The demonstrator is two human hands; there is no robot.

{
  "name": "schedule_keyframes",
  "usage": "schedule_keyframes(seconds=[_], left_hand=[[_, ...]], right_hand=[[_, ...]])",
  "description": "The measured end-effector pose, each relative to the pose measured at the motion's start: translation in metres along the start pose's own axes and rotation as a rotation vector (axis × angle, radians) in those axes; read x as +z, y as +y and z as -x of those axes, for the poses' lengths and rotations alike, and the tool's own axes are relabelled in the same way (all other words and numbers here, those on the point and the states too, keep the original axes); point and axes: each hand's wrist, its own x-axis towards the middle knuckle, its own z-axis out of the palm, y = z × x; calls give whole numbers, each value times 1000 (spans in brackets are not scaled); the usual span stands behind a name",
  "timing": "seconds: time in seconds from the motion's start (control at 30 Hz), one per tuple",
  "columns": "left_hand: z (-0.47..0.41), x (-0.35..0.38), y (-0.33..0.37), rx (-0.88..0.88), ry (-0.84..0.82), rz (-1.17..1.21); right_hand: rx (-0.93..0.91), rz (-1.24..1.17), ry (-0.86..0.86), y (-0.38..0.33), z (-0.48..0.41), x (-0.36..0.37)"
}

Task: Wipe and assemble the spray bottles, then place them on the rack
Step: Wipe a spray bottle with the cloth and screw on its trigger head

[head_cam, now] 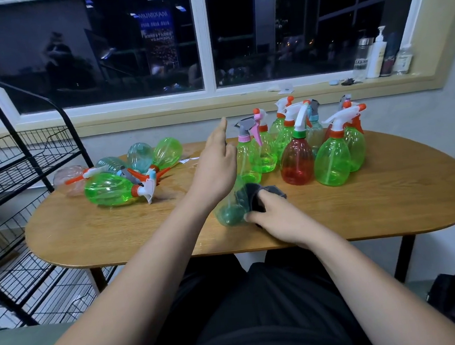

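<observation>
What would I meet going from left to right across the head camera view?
The black wire rack → green spray bottle lying on its side → left hand → red spray bottle standing → white pump bottle on the windowsill. The right hand, gripping the dark cloth, overlaps the standing bottles, so it is left out.

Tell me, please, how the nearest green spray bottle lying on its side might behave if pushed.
Probably rolls: the green spray bottle lies on its rounded side. Likely light, looking empty. Its white trigger head may check rolling.

About fifteen bottles point(297, 160), one cloth point(253, 195), one rack point(27, 164)
</observation>
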Motion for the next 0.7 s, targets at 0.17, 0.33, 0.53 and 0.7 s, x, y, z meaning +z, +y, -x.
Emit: schedule_keyframes(seconds=[0.17,0.33,0.53,0.7], left_hand=[[-1,1,0,28,22,-65],[-1,0,-3,73,32,-149],[-2,-3,-7,102,15,-267],[-2,-3,-7,118,21,-289]], right_hand=[[-84,-81,36,-21,0,-12],[-179,-128,115,-33,4,-10],[-22,76,32,-10,7,1],[11,30,33,-17,6,-8]])
